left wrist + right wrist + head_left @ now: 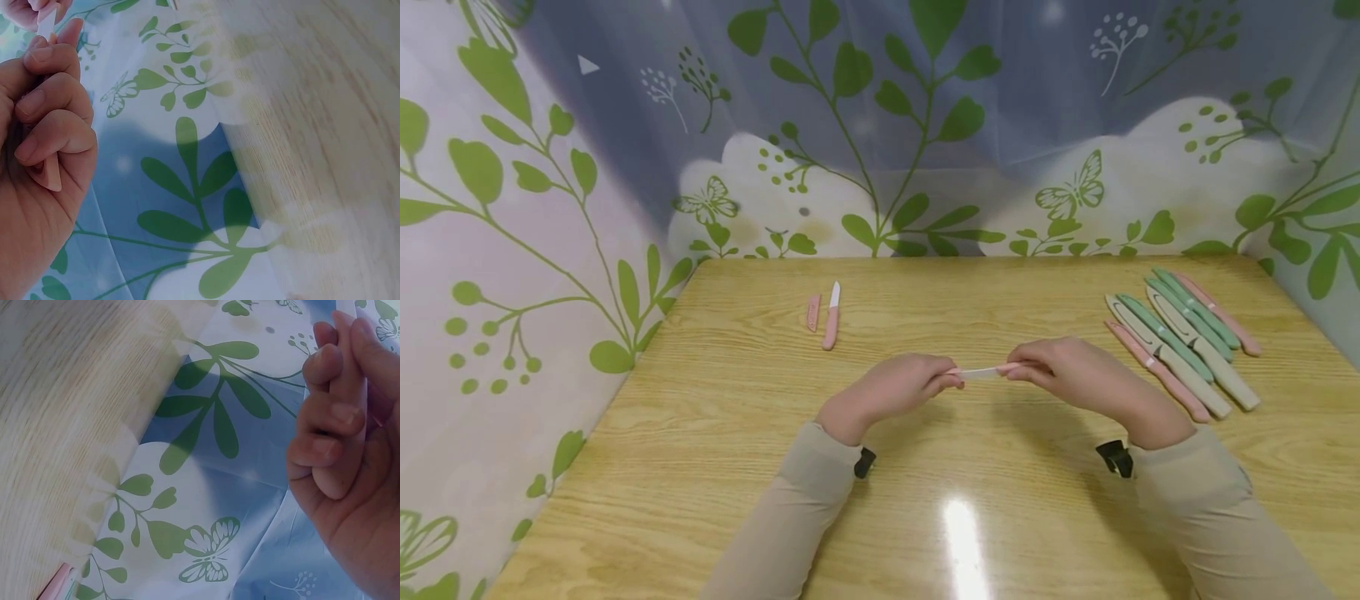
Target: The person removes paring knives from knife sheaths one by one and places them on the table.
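Both hands are over the middle of the table, with a small paring knife held level between them. My right hand [1063,367] grips its pink handle [344,447], whose rounded end shows below the curled fingers in the right wrist view. A stretch of white blade [979,373] spans the gap between the hands. In my left hand [901,387] is a pink blade sheath [50,174], its end sticking out under the curled fingers. How far the blade tip lies inside the sheath is hidden by the left fingers.
At the back left, an uncovered pink-handled knife [832,321] lies beside a loose pink sheath [813,313]. Several sheathed knives in pink, green and cream, one a cream knife [1202,387], lie together at the right. A patterned curtain [925,125] borders the wooden table [715,400].
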Motion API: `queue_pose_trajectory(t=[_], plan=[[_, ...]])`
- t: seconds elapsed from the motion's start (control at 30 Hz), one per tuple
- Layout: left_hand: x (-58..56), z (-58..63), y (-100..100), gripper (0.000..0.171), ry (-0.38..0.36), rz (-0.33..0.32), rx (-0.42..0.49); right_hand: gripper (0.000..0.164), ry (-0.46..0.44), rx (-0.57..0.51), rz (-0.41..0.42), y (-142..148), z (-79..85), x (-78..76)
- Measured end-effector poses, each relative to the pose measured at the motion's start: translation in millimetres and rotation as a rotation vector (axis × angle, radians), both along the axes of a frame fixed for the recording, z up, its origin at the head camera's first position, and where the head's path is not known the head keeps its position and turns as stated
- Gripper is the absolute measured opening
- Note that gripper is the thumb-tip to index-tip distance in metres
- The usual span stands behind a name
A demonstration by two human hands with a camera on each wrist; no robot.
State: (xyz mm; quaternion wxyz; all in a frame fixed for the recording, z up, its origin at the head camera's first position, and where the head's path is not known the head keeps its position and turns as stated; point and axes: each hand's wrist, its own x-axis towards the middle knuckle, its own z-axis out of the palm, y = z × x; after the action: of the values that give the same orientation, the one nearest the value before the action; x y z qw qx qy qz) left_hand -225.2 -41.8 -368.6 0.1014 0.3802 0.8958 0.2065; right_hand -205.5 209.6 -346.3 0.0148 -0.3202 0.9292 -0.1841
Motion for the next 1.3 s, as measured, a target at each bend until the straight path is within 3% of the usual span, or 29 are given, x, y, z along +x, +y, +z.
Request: queue_pose_trajectory(t=[0.43,0.8,1.3], plan=[[-1.0,1.1,-3.3,0.031,-0.015,0.010,0.005,0.021,0.002,-0.008,-0.004,-0.3,-0.6,-1.7],[-2.9,1.4,-6.4,0.030,0.037,-0.009,0.001,0.019,0.016,-0.009,-0.013,1.6,-0.3,-3.5],[-4.3,4.7,-14.9,0.030,-0.072,0.036,0.055,0.024,-0.011,0.012,-0.081,10.5,3.9,-2.7]])
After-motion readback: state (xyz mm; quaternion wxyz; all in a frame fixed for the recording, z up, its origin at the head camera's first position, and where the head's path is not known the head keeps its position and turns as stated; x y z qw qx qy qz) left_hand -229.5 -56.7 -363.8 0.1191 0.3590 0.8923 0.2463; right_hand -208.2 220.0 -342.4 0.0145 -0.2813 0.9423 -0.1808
